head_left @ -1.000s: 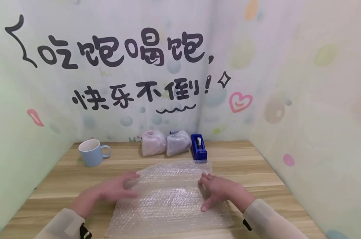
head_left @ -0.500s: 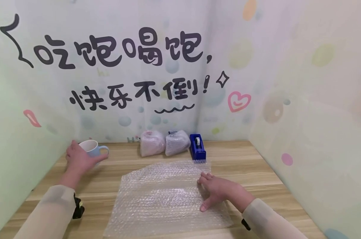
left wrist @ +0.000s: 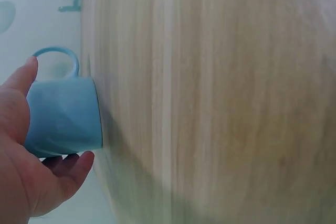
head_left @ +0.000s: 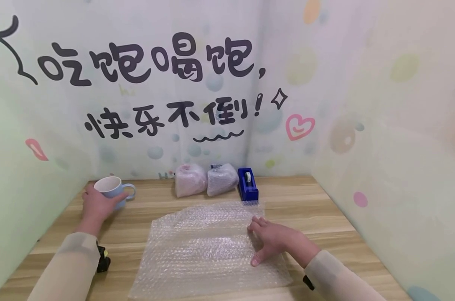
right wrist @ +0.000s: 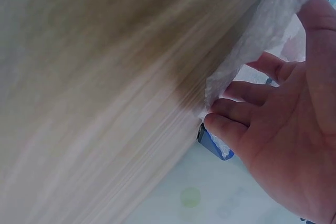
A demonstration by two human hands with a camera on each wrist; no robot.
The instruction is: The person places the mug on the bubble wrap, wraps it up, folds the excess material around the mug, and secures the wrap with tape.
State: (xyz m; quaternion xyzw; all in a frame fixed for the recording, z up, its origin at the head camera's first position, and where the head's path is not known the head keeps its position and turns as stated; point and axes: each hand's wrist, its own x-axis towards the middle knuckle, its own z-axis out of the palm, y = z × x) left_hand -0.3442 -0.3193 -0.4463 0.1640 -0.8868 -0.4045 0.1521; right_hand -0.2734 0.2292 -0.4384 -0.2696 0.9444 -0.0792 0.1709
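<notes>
My left hand (head_left: 97, 207) grips a light blue mug (head_left: 115, 191) with a white inside, upright at the back left of the table. In the left wrist view the thumb lies along one side of the mug (left wrist: 65, 114), near its handle, and the fingers curl round the opposite side. A flat sheet of clear bubble wrap (head_left: 197, 251) covers the middle of the table. My right hand (head_left: 274, 240) rests on the right part of that sheet, its fingertips and thumb spread and touching it. The right wrist view shows these fingers (right wrist: 231, 109) loosely bent at the wrap's edge.
Two bubble-wrapped bundles, one pinkish (head_left: 190, 182) and one greyish (head_left: 222, 180), stand side by side near the back wall. A blue tape dispenser (head_left: 248, 188) is to their right, just behind the wrap's far edge. Walls close off the wooden table (head_left: 317, 209) at back and sides.
My left hand has left the bubble wrap, reached to the back left and taken hold of the mug. My right hand has stayed on the wrap.
</notes>
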